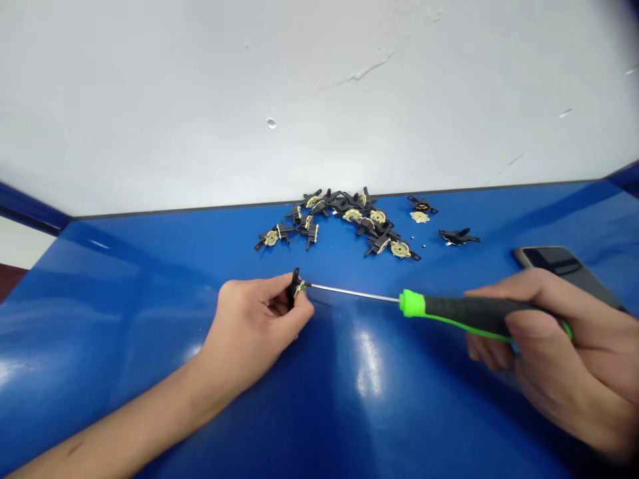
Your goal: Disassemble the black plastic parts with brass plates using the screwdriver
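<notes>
Between the thumb and fingers of my left hand [259, 319] is a small black plastic part [295, 274] with a gold-coloured metal plate [300, 289] on its right side. My right hand [559, 352] is closed around the black and green handle of a screwdriver [464, 315]. The screwdriver's thin shaft points left, and its tip meets the gold plate or sits right at it. Whether a screw is under the tip I cannot tell. My left fingers hide much of the black part.
A loose pile of similar black parts with gold plates [378, 217] lies at the back of the blue table [200, 412]. A lone gold plate [420, 217] and a separate black part [458, 237] are to its right. A phone [554, 261] lies behind my right hand. A pale wall [319, 100] rises behind.
</notes>
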